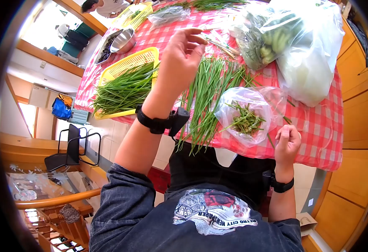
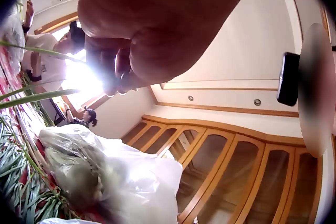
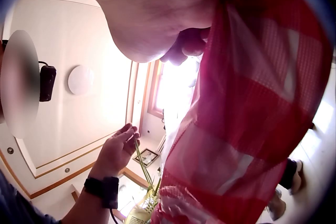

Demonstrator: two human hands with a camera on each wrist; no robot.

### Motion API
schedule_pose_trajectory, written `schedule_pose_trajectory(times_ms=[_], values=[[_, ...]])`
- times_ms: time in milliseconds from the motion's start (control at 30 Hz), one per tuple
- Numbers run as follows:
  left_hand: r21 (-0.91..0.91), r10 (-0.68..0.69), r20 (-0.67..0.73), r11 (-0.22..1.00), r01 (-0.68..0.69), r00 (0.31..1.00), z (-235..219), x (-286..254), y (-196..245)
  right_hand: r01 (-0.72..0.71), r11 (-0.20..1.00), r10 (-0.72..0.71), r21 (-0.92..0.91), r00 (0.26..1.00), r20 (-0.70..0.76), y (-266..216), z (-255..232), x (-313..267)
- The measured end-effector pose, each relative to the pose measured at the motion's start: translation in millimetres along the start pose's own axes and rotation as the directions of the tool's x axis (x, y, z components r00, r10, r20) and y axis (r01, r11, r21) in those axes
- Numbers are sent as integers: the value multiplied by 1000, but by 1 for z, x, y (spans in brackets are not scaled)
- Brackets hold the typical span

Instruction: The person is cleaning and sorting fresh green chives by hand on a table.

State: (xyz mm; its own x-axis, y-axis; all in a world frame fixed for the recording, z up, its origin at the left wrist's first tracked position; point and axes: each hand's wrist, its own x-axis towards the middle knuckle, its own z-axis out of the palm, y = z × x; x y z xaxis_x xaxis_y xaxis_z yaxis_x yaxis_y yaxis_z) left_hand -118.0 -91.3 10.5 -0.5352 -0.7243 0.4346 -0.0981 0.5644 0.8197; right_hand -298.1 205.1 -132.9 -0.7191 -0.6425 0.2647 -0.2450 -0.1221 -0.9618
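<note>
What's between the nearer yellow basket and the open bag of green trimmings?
Loose green stalks on the checked tablecloth, left forearm partly above; head view.

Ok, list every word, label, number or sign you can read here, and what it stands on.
"RETRO CITY NEWSPAPER": upside down in the head view, on the dark T-shirt.
Finer print there: too small to read.
The clear plastic bag of green trimmings and the large white plastic bag: no readable text.

Stalks (image 1: 209,90) lie between the basket (image 1: 127,62) and bag (image 1: 236,96) of trimmings (image 1: 247,121)
</note>
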Motion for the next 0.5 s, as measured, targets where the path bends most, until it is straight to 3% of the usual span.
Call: schedule_pose_trajectory(times_ms=[67, 133, 167, 200, 233, 300, 367, 433, 500], values=[[72, 76, 35, 994, -78, 997, 8, -12, 25, 19, 1000, -19, 6, 1000, -14, 0, 1, -2], [141, 151, 75, 977, -160, 986, 18, -26, 41, 166, 985, -170, -48, 980, -99, -3, 3, -5], [156, 209, 149, 960, -232, 967, 23, -32, 46, 167, 985, -171, -48, 980, -100, -8, 4, -8], [166, 263, 221, 939, -302, 939, 29, -38, 50, 244, 963, -254, -116, 963, -88, -18, 6, -11], [199, 433, 273, 848, -491, 859, 34, -41, 54, 321, 930, -338, -179, 939, -70, -25, 10, -11], [177, 456, 370, 821, -543, 809, 43, -53, 59, 331, 934, -342, -138, 937, -66, -43, 16, -9], [160, 443, 508, 794, -586, 739, 49, -61, 61, 9, 998, -16, 62, 994, 112, -76, 25, -4], [99, 484, 533, 779, -619, 694, 55, -67, 58, -66, 995, 53, 78, 985, 166, -88, 34, 5], [117, 434, 593, 787, -606, 678, 56, -70, 56, -202, 970, 163, 137, 953, 256, -88, 43, 13]])
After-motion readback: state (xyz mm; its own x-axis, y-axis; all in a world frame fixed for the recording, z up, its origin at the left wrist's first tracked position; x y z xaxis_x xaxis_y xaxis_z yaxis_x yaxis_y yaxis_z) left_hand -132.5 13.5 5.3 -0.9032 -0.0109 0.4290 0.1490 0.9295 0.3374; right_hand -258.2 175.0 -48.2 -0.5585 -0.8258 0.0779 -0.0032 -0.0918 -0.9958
